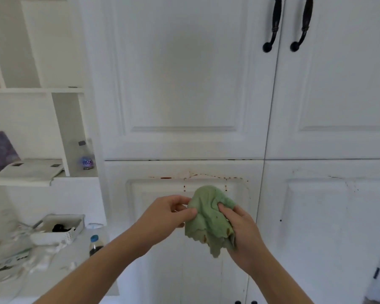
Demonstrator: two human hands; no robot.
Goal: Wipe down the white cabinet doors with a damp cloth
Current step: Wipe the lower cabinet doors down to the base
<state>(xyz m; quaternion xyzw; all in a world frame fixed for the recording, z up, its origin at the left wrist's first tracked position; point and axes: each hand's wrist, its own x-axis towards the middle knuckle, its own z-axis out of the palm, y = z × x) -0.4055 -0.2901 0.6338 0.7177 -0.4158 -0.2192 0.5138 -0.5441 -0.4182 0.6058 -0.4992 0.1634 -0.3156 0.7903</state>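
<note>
A crumpled green cloth (208,218) with brown stains near its lower edge hangs between both hands, in front of the lower left cabinet door (162,270). My left hand (165,216) pinches its left edge with thumb and fingers. My right hand (241,229) grips its right side, thumb pressed into the fabric. Reddish-brown drips (198,177) run along the top of that door's panel, just above the cloth. The tall upper left door (184,84) and upper right door (338,84) look white and plain.
Two dark handles (272,27) hang at the top where the upper doors meet. At left, open white shelves hold a plastic bottle (87,157) and a purple book (1,150). A low surface carries a white basket (57,229), a blue-capped bottle (96,245) and scattered clutter.
</note>
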